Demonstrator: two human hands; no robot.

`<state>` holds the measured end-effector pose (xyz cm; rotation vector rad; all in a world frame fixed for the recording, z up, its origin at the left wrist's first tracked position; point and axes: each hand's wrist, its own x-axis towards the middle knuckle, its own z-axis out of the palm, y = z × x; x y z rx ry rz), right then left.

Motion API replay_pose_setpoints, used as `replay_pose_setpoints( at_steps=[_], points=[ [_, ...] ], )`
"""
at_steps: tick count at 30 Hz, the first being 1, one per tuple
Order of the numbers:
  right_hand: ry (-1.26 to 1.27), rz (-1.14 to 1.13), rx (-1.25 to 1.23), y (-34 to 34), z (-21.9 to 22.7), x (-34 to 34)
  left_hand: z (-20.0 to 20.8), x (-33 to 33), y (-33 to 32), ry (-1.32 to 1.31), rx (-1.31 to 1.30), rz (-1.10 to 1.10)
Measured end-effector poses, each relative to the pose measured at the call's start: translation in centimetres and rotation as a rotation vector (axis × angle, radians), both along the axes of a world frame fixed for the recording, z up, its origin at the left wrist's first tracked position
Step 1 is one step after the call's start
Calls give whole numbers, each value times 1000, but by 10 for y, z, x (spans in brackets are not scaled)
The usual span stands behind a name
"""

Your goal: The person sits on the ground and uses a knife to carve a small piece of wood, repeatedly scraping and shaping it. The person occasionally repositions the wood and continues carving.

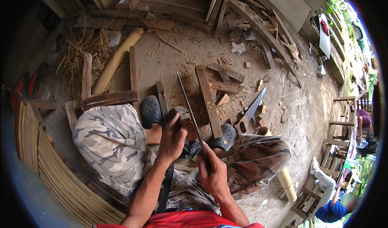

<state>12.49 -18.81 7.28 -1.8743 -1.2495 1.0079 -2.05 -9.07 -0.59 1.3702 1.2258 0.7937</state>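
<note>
My left hand (pixel 173 137) is closed on a short wooden block (pixel 184 114), held upright between my knees. In my closed right hand (pixel 213 173) is the handle of a long, narrow, dark blade (pixel 188 102). Seen nearly edge-on, the blade tapers to a point and slants up and away, passing close along the right side of the block. I cannot tell whether it touches the wood. Under my hands lies something black and crumpled (pixel 190 149), partly hidden. A notched wooden piece (pixel 162 98) stands beside my left shoe.
A handsaw (pixel 251 110) lies right of my right shoe (pixel 224 137). Boards and offcuts (pixel 208 98) lie ahead. A wooden frame (pixel 109 99) and bamboo pole (pixel 117 60) stand at left, bamboo strips (pixel 68 183) behind. Timber (pixel 262 29) fills the back; people sit at far right.
</note>
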Motion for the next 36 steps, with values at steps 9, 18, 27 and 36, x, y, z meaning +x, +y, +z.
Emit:
replay_pose_setpoints(
  at_steps=[9,18,27,36],
  points=[
    [-4,-7,9,0,1,-1,10,4,3,-24,-97,20],
    [-32,10,-28,6,12,-3,9,1,5,-25,-141,11],
    [-85,100,-98,21,25,0,-49,16,6,-254,-324,316],
    [-153,123,-54,21,21,-10,-47,31,61,-1133,-1268,393]
  ],
)
